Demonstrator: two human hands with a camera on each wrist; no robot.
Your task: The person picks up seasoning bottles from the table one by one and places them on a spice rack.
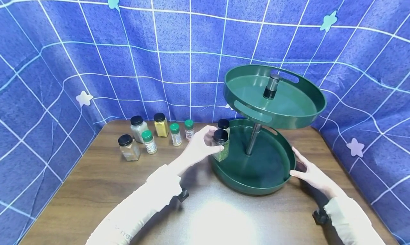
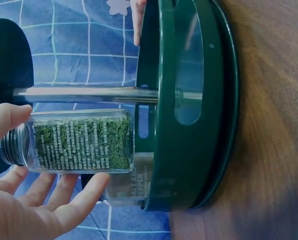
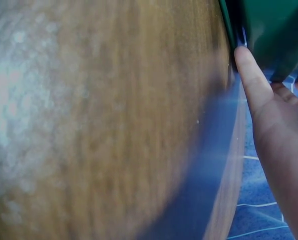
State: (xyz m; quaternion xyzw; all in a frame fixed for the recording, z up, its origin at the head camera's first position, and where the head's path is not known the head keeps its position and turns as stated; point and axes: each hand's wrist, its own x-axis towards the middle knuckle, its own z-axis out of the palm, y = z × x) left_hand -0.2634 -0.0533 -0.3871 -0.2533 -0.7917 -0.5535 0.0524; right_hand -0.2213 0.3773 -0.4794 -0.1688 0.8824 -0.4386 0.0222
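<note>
Head view: our left hand [image 1: 201, 144] grips a herb jar [image 1: 223, 154] side-on, likely freeing its base. Our outspread right hand [image 1: 311, 172] touches the lower tray [image 1: 256, 190], perhaps steadying it.

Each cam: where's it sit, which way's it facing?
Head: on head, facing forward and down at green two-tier stand; left hand, right hand, sleeves show.
Left wrist: worn there, faces herb jar in left hand; part of right hand shows.
Right wrist: worn there, faces tabletop and stand; right hand shows.
Shared by head and left wrist: herb jar.
</note>
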